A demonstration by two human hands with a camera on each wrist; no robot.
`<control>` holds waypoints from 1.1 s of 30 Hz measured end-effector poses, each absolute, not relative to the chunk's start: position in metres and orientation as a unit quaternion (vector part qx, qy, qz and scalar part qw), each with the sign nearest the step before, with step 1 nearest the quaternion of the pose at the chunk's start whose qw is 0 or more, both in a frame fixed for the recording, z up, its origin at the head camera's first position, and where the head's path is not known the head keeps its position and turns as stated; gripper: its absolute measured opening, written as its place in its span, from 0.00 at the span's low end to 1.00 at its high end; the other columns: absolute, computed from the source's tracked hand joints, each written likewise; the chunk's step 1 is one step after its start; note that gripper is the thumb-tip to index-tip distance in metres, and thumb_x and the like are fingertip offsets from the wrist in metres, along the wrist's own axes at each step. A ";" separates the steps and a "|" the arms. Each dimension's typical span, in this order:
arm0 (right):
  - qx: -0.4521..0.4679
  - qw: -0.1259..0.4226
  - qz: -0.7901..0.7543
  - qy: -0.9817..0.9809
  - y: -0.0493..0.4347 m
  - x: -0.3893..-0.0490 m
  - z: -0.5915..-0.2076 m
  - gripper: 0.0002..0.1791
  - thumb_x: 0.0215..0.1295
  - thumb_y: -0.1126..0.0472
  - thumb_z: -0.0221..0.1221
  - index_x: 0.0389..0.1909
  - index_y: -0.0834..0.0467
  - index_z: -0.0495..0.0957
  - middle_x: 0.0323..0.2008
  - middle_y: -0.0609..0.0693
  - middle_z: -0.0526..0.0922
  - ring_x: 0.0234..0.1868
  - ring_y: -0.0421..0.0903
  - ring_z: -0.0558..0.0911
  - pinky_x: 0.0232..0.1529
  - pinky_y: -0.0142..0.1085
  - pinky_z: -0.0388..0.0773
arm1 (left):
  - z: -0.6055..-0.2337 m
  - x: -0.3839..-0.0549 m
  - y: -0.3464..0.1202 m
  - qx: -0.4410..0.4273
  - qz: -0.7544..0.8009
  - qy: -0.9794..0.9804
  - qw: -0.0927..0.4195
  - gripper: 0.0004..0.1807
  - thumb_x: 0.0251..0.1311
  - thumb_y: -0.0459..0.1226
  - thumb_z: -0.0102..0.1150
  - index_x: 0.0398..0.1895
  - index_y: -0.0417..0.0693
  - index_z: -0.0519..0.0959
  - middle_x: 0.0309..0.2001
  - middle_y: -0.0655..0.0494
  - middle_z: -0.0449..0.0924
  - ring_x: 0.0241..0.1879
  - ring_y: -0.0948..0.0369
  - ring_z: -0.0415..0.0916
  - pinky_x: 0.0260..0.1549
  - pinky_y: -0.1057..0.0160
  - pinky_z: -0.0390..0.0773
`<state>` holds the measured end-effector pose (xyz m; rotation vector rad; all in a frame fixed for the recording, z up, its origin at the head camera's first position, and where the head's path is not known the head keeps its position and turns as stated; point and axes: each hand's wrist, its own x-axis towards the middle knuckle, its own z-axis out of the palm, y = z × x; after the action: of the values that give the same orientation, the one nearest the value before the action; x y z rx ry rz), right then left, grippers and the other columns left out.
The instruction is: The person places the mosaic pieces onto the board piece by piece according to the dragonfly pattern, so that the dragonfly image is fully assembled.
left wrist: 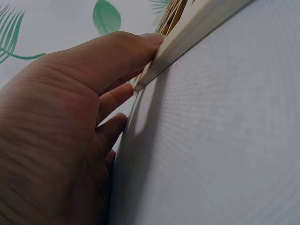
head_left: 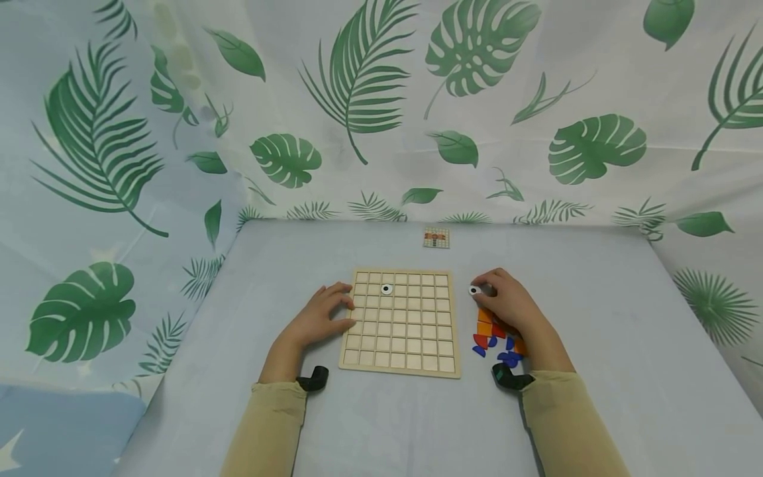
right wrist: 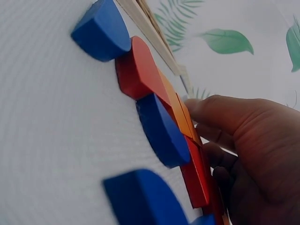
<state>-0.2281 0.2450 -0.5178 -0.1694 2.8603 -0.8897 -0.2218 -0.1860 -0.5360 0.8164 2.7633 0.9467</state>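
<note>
A wooden grid board (head_left: pixel 456 324) lies flat on the table in the head view. One round white eye piece (head_left: pixel 387 289) with a black pupil sits in a cell of its upper rows. My left hand (head_left: pixel 316 315) rests at the board's left edge; in the left wrist view its thumb (left wrist: pixel 129 49) touches the rim. Right of the board, my right hand (head_left: pixel 507 301) pinches a second eye piece (head_left: pixel 474 290) between thumb and fingertips. Just below and partly under that hand are orange squares (head_left: pixel 485 328), red pieces (head_left: pixel 480 340) and blue rounded pieces (head_left: pixel 479 351). The right wrist view hides the pinched piece.
A small pattern card (head_left: pixel 437 238) with an orange-brown figure on a grid lies behind the board. White cloth with green leaf prints (head_left: pixel 286 160) hangs along the back and sides. Each wrist wears a black camera mount (head_left: pixel 316 377).
</note>
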 end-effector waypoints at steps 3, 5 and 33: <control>-0.055 0.069 -0.290 0.953 0.245 -0.228 -0.515 0.18 0.68 0.52 0.60 0.56 0.54 0.77 0.57 0.57 0.74 0.50 0.55 0.73 0.60 0.56 0.75 | -0.536 -0.222 -0.186 0.269 0.310 0.910 0.054 0.15 0.59 0.47 0.68 0.44 0.56 0.75 0.71 0.51 0.65 0.74 0.50 0.58 0.78 0.43 0.42; -0.054 0.067 -0.286 0.954 0.244 -0.229 -0.514 0.19 0.68 0.51 0.60 0.56 0.54 0.76 0.55 0.57 0.75 0.48 0.55 0.74 0.58 0.55 0.77 | -0.536 -0.223 -0.186 0.269 0.306 0.912 0.055 0.15 0.59 0.47 0.68 0.44 0.56 0.75 0.71 0.51 0.65 0.74 0.51 0.58 0.78 0.44 0.42; -0.088 0.053 -0.299 0.949 0.206 -0.238 -0.493 0.17 0.67 0.51 0.62 0.52 0.54 0.79 0.48 0.54 0.81 0.42 0.51 0.77 0.42 0.42 0.79 | -0.535 -0.222 -0.186 0.276 0.303 0.911 0.052 0.16 0.59 0.47 0.68 0.45 0.54 0.75 0.70 0.51 0.65 0.74 0.51 0.59 0.78 0.43 0.43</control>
<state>-0.2375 0.2057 -0.4927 -0.2674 2.8828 -0.9100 -0.2217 -0.1863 -0.5346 0.8388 2.7704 0.9226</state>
